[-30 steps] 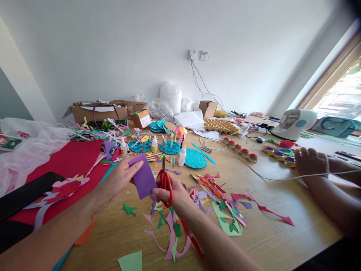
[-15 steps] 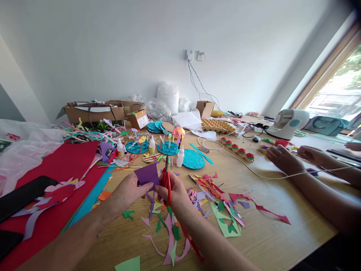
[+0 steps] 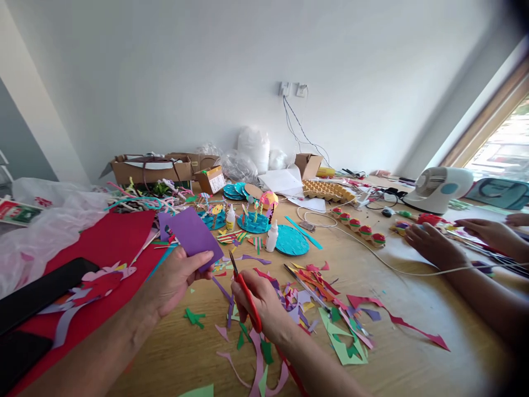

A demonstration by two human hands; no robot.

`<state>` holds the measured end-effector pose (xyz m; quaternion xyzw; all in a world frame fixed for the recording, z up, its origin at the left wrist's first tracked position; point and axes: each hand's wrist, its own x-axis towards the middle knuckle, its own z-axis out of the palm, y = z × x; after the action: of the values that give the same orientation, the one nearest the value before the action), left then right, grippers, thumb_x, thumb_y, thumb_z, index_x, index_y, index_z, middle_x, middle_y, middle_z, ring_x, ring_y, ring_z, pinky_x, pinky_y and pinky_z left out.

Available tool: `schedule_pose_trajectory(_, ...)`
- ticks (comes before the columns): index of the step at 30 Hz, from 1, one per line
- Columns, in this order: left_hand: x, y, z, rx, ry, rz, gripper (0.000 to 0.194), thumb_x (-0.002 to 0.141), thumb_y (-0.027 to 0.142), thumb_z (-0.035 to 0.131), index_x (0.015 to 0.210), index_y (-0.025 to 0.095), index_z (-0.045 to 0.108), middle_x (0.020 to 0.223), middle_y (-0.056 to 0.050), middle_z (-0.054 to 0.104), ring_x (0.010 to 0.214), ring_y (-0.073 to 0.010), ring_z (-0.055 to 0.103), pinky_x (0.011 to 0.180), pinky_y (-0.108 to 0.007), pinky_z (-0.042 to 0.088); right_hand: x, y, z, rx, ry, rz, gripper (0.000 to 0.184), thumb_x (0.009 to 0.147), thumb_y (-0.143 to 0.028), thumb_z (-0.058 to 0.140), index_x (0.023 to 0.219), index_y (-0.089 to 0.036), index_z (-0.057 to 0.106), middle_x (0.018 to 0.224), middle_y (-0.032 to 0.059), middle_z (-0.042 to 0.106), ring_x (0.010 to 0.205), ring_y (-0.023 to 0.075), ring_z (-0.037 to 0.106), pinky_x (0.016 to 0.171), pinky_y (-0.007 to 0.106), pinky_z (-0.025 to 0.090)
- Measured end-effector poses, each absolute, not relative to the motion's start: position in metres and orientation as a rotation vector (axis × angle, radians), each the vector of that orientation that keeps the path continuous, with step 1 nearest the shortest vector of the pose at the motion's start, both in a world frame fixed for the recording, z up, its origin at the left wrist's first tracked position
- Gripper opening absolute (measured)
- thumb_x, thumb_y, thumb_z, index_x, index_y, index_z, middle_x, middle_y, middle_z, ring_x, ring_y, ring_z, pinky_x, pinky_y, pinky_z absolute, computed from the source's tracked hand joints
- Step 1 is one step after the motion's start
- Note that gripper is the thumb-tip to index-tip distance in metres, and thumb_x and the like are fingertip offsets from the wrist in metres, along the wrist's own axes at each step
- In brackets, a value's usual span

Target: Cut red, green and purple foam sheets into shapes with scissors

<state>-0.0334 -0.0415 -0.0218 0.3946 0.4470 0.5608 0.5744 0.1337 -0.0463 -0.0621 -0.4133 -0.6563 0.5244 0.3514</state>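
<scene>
My left hand point(image 3: 177, 281) pinches a rectangular piece of purple paper point(image 3: 193, 234) by its lower right corner, thumb on top. In my right hand point(image 3: 264, 300) is a pair of red-handled scissors point(image 3: 249, 298), its dark blades pointing up and away, apart from the paper. Beneath and around both hands lie paper scraps point(image 3: 258, 353) in pink, green and purple. Past my hands stand a white glue bottle point(image 3: 272, 237) and a blue round disc point(image 3: 291, 240). More blue discs point(image 3: 253, 222) carry small upright paper decorations.
Red paper sheets point(image 3: 111, 242) with a black object point(image 3: 49, 292) lie at left. A cable point(image 3: 372, 259) crosses the table at right, near painted egg-carton pieces point(image 3: 354, 224). Another person's hands point(image 3: 430, 242) work there beside a white fan point(image 3: 440, 187). A second pair of scissors point(image 3: 306, 285) lies among scraps.
My hands have moved apart. The purple paper has shifted left and up with my left hand, and the scissors are lower and clear of it. The view has turned slightly left.
</scene>
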Motion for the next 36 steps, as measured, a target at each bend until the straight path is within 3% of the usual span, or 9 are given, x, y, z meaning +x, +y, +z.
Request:
schedule_pose_trajectory(10,-0.029,-0.045,-0.016,0.997,1.067,1.225,0.014,0.063,0.025,0.070,0.071,0.014,0.066,0.066,-0.002,0.071,0.061,-0.0155,0.064,0.059,-0.025,0.052,0.134,-0.050,-0.055,-1.080,-1.916,1.174,0.023,0.080,-0.024,0.046,0.059,-0.018,0.038,0.049,-0.0058,0.041,0.046,0.0074,0.037,0.044,0.020,0.022)
schedule_pose_trajectory(19,-0.030,-0.044,-0.024,1.062,1.066,1.164,0.013,0.069,0.025,0.067,0.077,0.014,0.067,0.069,-0.002,0.071,0.066,-0.0161,0.065,0.065,-0.028,0.053,0.134,-0.049,-0.059,-1.058,-1.894,1.199,0.023,0.082,-0.024,0.043,0.060,-0.018,0.039,0.050,-0.0054,0.040,0.046,0.0073,0.037,0.044,0.020,0.023)
schedule_pose_trajectory(36,-0.025,-0.045,-0.023,1.035,1.098,1.171,0.013,0.064,0.025,0.069,0.073,0.016,0.066,0.068,-0.001,0.071,0.062,-0.0148,0.063,0.064,-0.027,0.052,0.134,-0.047,-0.061,-1.062,-1.924,1.113,0.024,0.082,-0.026,0.044,0.060,-0.019,0.040,0.049,-0.0053,0.039,0.046,0.0078,0.036,0.044,0.019,0.023)
